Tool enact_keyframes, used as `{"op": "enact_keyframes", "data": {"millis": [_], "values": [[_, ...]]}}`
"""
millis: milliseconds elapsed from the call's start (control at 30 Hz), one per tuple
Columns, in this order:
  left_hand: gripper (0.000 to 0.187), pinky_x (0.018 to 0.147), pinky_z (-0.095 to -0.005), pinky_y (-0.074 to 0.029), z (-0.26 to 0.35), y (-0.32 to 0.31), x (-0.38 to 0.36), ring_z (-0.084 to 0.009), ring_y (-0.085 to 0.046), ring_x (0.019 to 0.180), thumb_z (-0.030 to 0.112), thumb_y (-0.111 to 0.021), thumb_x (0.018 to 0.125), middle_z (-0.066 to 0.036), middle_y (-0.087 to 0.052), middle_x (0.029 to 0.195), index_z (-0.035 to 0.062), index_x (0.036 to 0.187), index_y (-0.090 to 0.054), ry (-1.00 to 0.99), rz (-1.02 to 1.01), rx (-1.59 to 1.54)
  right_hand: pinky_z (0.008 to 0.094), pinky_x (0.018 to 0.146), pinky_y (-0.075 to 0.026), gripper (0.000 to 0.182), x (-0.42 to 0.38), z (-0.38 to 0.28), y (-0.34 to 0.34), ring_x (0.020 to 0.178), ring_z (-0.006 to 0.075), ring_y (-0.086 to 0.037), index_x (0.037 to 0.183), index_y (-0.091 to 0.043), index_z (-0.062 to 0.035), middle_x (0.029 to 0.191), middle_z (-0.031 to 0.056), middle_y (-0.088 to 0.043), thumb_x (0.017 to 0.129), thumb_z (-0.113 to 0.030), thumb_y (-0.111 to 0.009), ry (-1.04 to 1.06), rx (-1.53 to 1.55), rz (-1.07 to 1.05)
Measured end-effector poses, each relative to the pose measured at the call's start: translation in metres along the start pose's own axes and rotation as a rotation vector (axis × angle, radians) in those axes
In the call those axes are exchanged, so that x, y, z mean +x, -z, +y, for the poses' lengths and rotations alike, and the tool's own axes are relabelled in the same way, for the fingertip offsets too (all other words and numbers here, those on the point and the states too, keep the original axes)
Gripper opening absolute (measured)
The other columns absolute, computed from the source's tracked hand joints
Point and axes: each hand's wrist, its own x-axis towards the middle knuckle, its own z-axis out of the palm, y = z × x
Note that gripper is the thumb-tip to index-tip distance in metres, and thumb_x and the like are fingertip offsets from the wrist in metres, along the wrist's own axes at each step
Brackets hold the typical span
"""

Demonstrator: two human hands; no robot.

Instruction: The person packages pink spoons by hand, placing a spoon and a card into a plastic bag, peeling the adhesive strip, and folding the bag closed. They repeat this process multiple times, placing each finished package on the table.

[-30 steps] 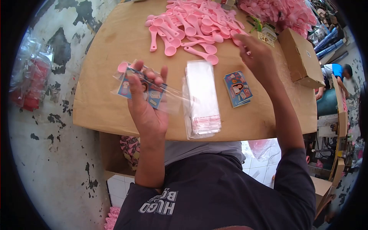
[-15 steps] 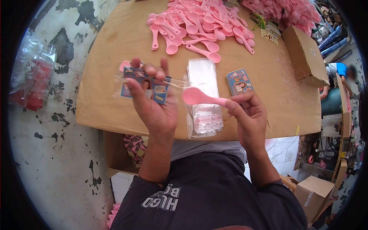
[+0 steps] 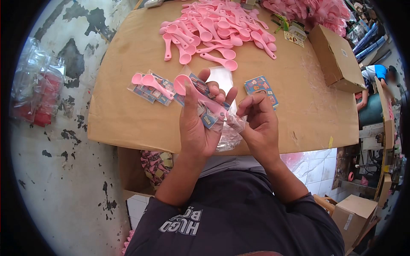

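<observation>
My left hand point(image 3: 194, 132) is closed around a clear plastic bag point(image 3: 235, 123) holding a blue printed card point(image 3: 210, 120) and a pink spoon point(image 3: 207, 101). The spoon lies slantwise over the card, bowl toward my left thumb and handle toward the bag's mouth. With fingers curled, my right hand point(image 3: 261, 130) pinches the loose plastic at that end; its exact hold is partly hidden. Beneath both hands lies a stack of clear bags point(image 3: 226, 77), mostly covered. Left of them rest packed pink spoons point(image 3: 157, 86) with cards. A stack of blue cards point(image 3: 256, 85) sits behind my right hand.
A large heap of pink spoons point(image 3: 213, 25) covers the table's far side. A cardboard box point(image 3: 337, 57) stands at the right edge, near more bagged pink spoons point(image 3: 314, 13). Another person point(image 3: 376, 74) sits beyond it. A peeling wall point(image 3: 55, 141) runs along the left.
The pink spoon has gone from my right hand into the bag with the card. My left hand moved right, uncovering the packed spoons, and my right hand shifted to the bag's end.
</observation>
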Motion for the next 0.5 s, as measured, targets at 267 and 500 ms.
{"op": "enact_keyframes", "data": {"millis": [267,500], "values": [[0.042,0.109,-0.0444,-0.052,0.005,0.013,0.005,-0.014,-0.065,0.09,0.033,-0.054,0.108,-0.003,-0.06,0.095,0.0046,0.138,-0.048,0.13,0.137,-0.077,0.0303,0.08,-0.047,0.037,0.007,-0.03,0.012,0.092,0.0167,-0.055,0.119,-0.073,-0.0084,0.121,0.0121,-0.06,0.083,-0.006,-0.081,0.581,-0.566,-0.205],[0.054,0.115,-0.0506,-0.046,0.034,0.016,0.009,-0.0282,-0.065,0.118,0.039,-0.062,0.103,-0.018,-0.065,0.124,0.0003,0.139,-0.048,0.213,0.089,-0.174,0.0366,0.09,-0.048,0.032,0.028,-0.034,0.027,0.114,0.0272,-0.057,0.119,-0.077,-0.0156,0.136,0.0153,-0.059,0.09,-0.004,-0.07,0.471,-0.681,-0.057]]}}
